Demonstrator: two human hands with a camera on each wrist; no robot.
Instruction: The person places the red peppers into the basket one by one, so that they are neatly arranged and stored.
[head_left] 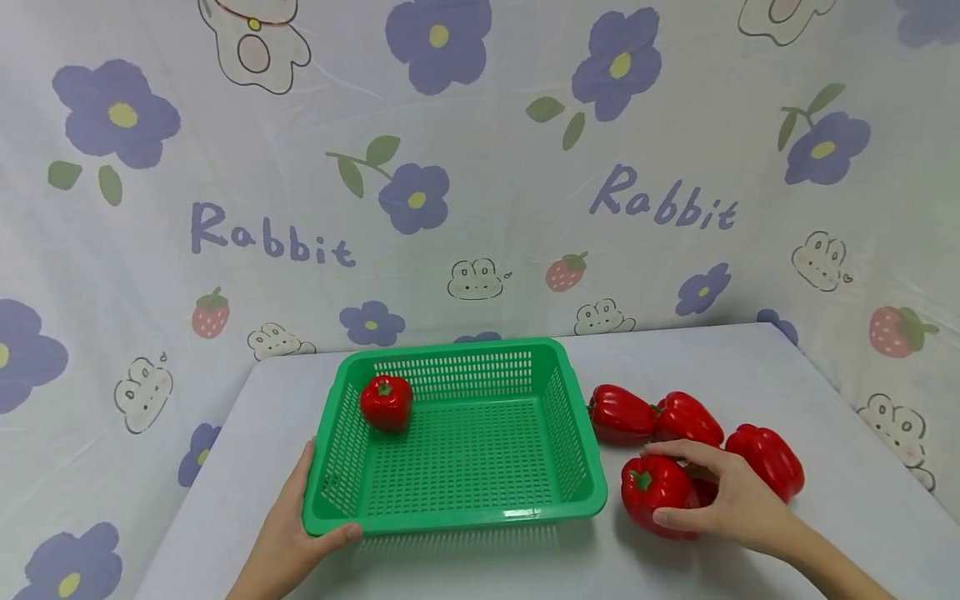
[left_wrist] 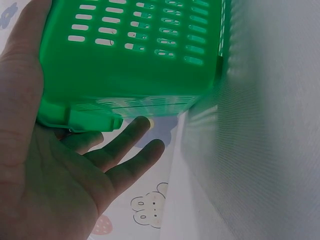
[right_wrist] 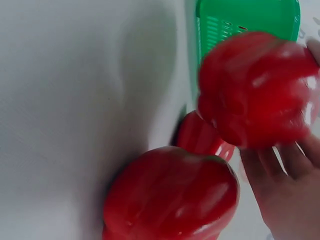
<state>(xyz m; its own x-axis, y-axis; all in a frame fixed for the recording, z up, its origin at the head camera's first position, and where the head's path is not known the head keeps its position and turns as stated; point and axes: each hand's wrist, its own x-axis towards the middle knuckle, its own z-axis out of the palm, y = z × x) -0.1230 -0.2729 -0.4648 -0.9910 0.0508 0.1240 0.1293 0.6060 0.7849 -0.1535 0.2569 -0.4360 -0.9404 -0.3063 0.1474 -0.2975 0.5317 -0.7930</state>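
In the head view my right hand (head_left: 731, 496) grips a red bell pepper (head_left: 652, 492) between thumb and fingers, its green stem facing the basket. The right wrist view shows this pepper (right_wrist: 260, 90) raised off the table, with its shadow below. My left hand (head_left: 292, 521) holds the front left corner of a green plastic basket (head_left: 450, 523), thumb at the front rim and fingers along the left side. In the left wrist view the outer fingers (left_wrist: 135, 162) extend past the basket wall (left_wrist: 130, 70). One red bell pepper (head_left: 387, 404) sits in the basket's back left corner.
Several more red bell peppers lie right of the basket: one beside its wall (head_left: 621, 414), one adjoining it (head_left: 688, 418), another farther right (head_left: 765, 461). White cloth with flowers and rabbits (head_left: 480, 225) hangs behind the white table (head_left: 847, 508).
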